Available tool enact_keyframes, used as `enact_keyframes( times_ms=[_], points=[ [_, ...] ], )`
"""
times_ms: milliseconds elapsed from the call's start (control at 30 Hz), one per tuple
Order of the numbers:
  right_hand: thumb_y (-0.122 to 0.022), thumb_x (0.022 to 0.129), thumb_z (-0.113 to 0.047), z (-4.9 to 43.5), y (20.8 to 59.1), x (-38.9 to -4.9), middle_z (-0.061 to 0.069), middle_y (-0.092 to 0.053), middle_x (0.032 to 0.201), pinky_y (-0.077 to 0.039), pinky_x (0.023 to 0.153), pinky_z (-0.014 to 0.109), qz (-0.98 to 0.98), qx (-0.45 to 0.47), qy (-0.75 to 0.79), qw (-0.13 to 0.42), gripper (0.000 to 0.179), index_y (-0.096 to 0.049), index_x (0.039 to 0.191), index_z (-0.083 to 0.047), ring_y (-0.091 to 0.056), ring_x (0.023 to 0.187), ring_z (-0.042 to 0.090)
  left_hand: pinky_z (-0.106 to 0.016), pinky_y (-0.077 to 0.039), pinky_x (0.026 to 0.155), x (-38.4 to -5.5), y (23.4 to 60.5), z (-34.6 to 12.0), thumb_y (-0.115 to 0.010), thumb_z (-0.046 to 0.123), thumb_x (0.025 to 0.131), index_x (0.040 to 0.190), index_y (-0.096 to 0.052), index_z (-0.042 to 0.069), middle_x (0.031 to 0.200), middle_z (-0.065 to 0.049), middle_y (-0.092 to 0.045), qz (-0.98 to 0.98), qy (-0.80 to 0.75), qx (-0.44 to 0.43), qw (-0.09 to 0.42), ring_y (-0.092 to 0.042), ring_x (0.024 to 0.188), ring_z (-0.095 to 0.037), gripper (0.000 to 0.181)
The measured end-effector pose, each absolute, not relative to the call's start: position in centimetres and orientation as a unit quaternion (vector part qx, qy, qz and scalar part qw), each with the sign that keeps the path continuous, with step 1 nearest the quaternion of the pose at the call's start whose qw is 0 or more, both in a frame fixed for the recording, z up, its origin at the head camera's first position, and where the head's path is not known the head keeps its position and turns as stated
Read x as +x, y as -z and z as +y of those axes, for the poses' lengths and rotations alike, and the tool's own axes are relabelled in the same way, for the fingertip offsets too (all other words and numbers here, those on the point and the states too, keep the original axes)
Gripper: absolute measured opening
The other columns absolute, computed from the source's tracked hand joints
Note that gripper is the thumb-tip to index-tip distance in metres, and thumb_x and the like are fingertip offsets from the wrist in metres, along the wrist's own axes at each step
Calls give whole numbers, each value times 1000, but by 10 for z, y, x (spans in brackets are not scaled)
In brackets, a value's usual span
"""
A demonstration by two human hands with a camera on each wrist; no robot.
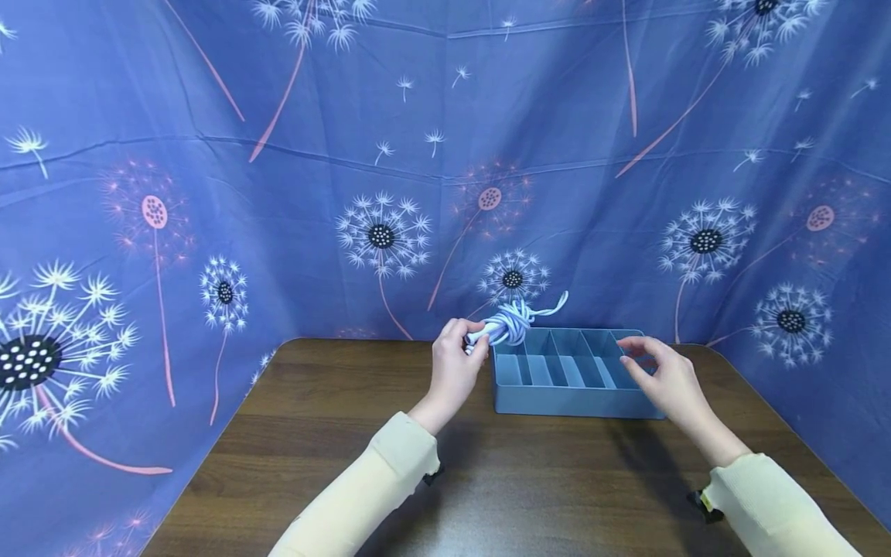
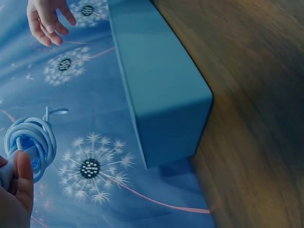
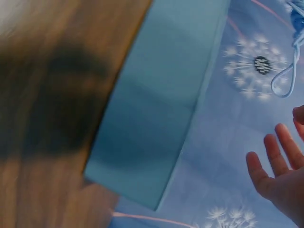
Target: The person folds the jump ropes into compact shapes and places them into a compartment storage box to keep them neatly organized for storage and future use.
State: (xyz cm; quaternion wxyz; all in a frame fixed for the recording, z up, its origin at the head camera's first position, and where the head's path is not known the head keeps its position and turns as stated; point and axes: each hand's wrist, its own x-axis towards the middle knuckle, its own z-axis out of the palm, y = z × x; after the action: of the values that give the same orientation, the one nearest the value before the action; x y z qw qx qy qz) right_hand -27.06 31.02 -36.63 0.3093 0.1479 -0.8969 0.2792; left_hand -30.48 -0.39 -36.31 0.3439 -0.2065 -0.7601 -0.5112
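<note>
A light-blue jump rope point(image 1: 511, 323) is wound in a bundle round its pale handles, and a loop of its cord sticks out to the right. My left hand point(image 1: 455, 363) pinches the handle end between thumb and fingers, above the left back part of a blue divided box point(image 1: 578, 401). In the left wrist view the coil point(image 2: 43, 142) stands out past the thumb. Over the right end of that box is my right hand point(image 1: 668, 379), its fingers spread and loosely bent, holding nothing. Whether its fingertips touch the rim cannot be told.
The box has several slanted compartments point(image 1: 567, 371) and stands at the back of a brown wooden table point(image 1: 313, 449). Behind and at both sides hangs a blue cloth point(image 1: 313, 247) printed with dandelions.
</note>
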Motion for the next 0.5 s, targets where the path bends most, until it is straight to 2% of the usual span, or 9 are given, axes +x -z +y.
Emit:
enact_keyframes(
  times_ms=[133, 200, 267, 333, 367, 433, 500],
  points=[
    [-71, 76, 2, 312, 383, -272, 7, -66, 97, -44, 74, 26, -891, 185, -219, 351, 28, -66, 101, -8, -57, 89, 20, -23, -48, 65, -310, 372, -1, -70, 3, 79, 88, -65, 5, 87, -5, -64, -774, 446, -221, 392, -62, 76, -17, 10],
    [-73, 73, 4, 312, 389, -274, 9, -65, 98, -42, 76, 37, -887, 211, -196, 362, 28, -66, 98, -7, -56, 91, 26, -25, -48, 64, -313, 376, 1, -71, 2, 77, 86, -64, 5, 86, -5, -63, -775, 427, -232, 404, -61, 75, -17, 12],
    [-74, 71, 5, 311, 394, -275, 10, -64, 100, -41, 79, 41, -880, 244, -176, 368, 29, -66, 96, -6, -56, 93, 29, -27, -48, 64, -313, 378, 2, -71, 1, 75, 85, -63, 5, 85, -5, -62, -779, 408, -240, 412, -61, 74, -18, 14],
    [-70, 83, -11, 310, 399, -278, 12, -63, 101, -43, 78, 43, -871, 279, -151, 374, 14, -67, 95, -6, -56, 95, 30, -27, -48, 63, -314, 381, 5, -72, 0, 74, 85, -62, 5, 83, -5, -61, -783, 385, -249, 421, -61, 72, -18, 15],
    [-65, 89, -19, 309, 401, -279, 12, -63, 101, -44, 77, 44, -866, 297, -138, 378, 15, -67, 96, -6, -56, 95, 29, -26, -48, 63, -315, 382, 6, -72, 0, 74, 85, -61, 5, 83, -5, -60, -784, 373, -256, 425, -61, 73, -17, 16],
    [-49, 98, -33, 308, 407, -282, 12, -63, 101, -46, 73, 46, -857, 328, -109, 381, 32, -67, 97, -6, -57, 95, 30, -25, -49, 62, -315, 385, 8, -71, -1, 74, 86, -61, 5, 82, -4, -58, -787, 349, -271, 431, -62, 71, -17, 17],
    [-32, 102, -40, 308, 412, -284, 12, -63, 103, -48, 68, 48, -852, 352, -85, 378, 48, -66, 99, -6, -57, 94, 30, -23, -50, 60, -317, 390, 10, -71, 0, 74, 87, -60, 6, 81, -4, -56, -790, 320, -286, 438, -62, 67, -15, 18]
  ],
)
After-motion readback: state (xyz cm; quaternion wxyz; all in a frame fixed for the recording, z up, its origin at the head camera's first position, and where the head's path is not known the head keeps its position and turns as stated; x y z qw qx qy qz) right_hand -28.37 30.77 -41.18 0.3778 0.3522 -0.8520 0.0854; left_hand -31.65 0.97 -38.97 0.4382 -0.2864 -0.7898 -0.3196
